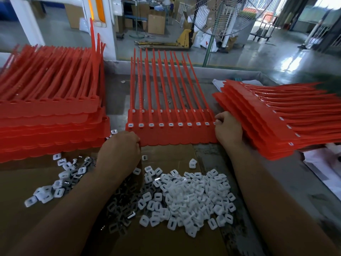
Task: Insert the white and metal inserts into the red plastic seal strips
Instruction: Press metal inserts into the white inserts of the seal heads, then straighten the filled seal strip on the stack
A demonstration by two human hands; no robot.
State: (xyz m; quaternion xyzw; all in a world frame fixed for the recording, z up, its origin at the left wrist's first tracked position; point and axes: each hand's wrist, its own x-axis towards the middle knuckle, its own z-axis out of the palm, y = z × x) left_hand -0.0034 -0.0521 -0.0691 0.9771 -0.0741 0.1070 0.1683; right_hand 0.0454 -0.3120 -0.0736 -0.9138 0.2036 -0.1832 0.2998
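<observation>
Red plastic spans the worktop point(217, 159) centre: the seal strip point(171, 135), its front row of sockets all showing white inserts point(170, 124), looks finished. Left hand point(119, 146) pinches its near-left corner; right hand point(227, 128) curls round its right end. Next, likely, lifting it level onto the right stack point(267, 126).

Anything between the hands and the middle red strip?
Nothing visible. The left hand grips the near-left corner of the middle red strip; the right hand holds its right edge.
</observation>
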